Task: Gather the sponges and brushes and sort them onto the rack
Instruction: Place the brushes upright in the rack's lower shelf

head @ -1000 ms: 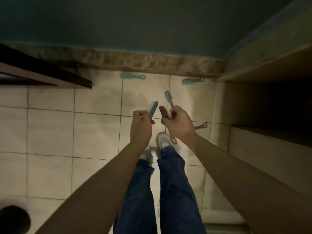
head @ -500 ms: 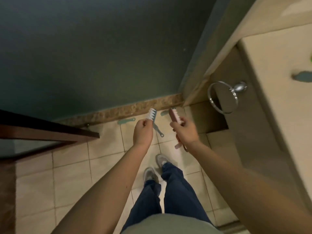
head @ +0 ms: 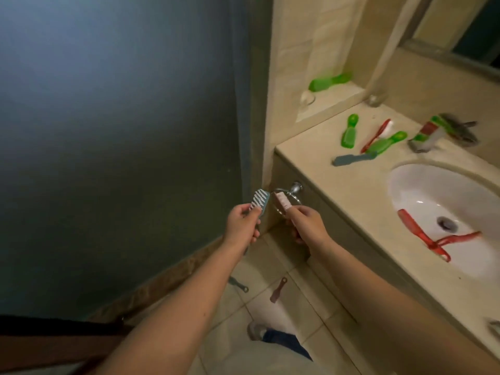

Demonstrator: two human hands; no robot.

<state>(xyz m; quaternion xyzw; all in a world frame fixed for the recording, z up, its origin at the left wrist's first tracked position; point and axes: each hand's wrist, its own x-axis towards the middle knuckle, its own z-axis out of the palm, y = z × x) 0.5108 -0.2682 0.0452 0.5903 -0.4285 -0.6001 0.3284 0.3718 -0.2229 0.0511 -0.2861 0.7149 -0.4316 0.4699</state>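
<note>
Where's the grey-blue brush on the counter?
Head view, upper right: the grey-blue plastic brush lies on the beige counter beside a green brush, left of the white basin.

There are three clear green brushes (head: 349, 130), plus a blurred heap (head: 443, 131) that cannot be counted, three blue-grey brushes (head: 354, 159), five red or maroon brushes (head: 412, 226), one sink (head: 433, 190), one counter (head: 351, 190), one towel ring (head: 296, 188), and two hands: left hand (head: 242, 226), right hand (head: 308, 226).
</note>
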